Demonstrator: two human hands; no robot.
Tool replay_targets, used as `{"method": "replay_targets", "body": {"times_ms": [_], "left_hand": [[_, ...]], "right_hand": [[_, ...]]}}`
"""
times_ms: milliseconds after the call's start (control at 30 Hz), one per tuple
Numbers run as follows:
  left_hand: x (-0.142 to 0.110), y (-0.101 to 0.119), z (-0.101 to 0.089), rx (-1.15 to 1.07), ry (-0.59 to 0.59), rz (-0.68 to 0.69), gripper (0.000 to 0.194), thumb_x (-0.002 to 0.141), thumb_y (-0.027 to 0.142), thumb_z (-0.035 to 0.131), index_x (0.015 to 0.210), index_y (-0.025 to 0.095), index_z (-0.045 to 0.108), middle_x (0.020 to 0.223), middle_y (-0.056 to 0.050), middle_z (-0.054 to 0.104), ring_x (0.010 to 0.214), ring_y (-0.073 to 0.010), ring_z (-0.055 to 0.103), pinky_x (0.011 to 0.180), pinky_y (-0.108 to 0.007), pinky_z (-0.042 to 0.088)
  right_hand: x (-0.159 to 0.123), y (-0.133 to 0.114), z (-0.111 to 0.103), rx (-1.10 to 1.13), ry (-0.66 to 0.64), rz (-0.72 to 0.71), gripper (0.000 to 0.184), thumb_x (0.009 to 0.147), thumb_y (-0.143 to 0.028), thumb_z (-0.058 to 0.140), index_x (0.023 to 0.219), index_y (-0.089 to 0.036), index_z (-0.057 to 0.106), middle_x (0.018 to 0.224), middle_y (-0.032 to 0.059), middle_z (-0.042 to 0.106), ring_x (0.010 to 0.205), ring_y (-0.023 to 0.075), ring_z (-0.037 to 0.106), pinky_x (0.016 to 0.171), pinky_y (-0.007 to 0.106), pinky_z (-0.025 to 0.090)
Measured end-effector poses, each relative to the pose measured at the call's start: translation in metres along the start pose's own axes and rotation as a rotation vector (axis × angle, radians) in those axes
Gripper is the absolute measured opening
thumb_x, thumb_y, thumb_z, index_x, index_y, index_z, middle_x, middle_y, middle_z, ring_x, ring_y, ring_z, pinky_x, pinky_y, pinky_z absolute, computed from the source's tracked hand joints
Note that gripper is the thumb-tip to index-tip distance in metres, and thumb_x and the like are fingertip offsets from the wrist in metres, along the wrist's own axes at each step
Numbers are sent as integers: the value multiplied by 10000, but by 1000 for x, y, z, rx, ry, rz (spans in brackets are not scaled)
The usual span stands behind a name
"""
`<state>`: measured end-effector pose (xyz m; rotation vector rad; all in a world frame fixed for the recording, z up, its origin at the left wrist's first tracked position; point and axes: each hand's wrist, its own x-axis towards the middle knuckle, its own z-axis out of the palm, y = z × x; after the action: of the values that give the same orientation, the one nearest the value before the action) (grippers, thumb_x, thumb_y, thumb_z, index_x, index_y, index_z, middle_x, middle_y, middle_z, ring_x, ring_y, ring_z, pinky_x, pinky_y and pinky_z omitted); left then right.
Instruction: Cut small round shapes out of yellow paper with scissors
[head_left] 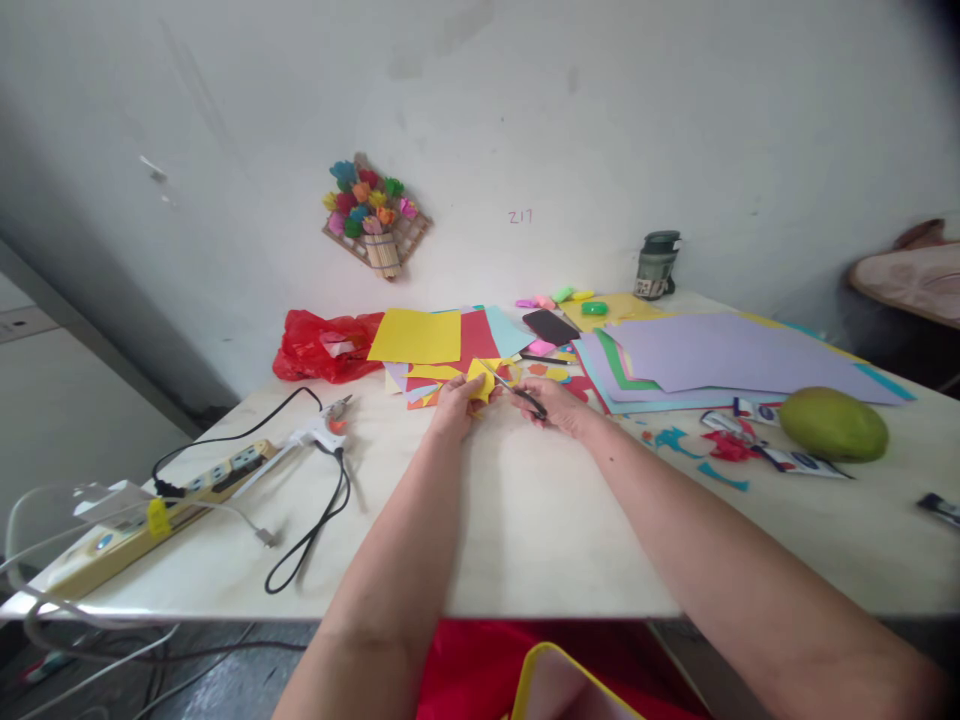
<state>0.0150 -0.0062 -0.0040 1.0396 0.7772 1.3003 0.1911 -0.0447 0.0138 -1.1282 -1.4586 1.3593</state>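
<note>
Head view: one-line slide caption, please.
Left hand holds a yellow paper piece while the right hand holds scissors at it, over a table with colored sheets.

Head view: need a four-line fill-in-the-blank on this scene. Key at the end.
1. The scissors are held in the person's own ____ hand.
2. The piece of paper in the left hand is coloured ____.
3. The plastic bag at the back of the table is coloured ____.
4. As the view shows it, the flower decoration hangs on the wall to the ____ of the bottle.

Missing words: right; yellow; red; left.
</note>
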Motion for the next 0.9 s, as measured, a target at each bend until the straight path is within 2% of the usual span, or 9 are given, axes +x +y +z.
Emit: {"method": "replay_targets", "body": {"times_ms": [167,333,500,667,900], "left_hand": [[-3,3,2,10,-9,4,335,600,358,837,777,119,683,727,-82,714,641,-179,679,581,-255,484],[-2,2,1,19,19,13,328,598,370,840,745,133,668,701,-77,706,578,-157,647,511,-237,432],[-3,3,1,15,9,29,308,604,349,836,719,124,660,677,-81,698,544,-136,620,505,-228,433],[-1,2,0,15,32,23,313,595,347,842,732,131,663,710,-85,712,571,-154,648,484,-219,440],[1,0,-2,-14,23,22,297,603,329,841,724,124,662,722,-87,708,690,-204,707,633,-266,542]], "right_hand": [[3,2,0,16,6,2,245,681,-302,767,766,-171,578,441,-77,476,349,52,356,320,160,290],[2,0,1,20,7,20,229,681,-261,767,781,-171,581,438,-80,476,341,49,351,317,155,283],[1,-1,1,20,3,16,215,680,-246,765,771,-171,585,442,-77,473,348,49,354,315,153,285],[3,2,-1,-1,4,10,204,685,-247,754,782,-165,593,443,-75,481,348,49,359,312,151,284],[5,5,-2,19,-10,-5,188,697,-243,739,802,-166,603,452,-80,473,359,54,372,307,154,289]]}}
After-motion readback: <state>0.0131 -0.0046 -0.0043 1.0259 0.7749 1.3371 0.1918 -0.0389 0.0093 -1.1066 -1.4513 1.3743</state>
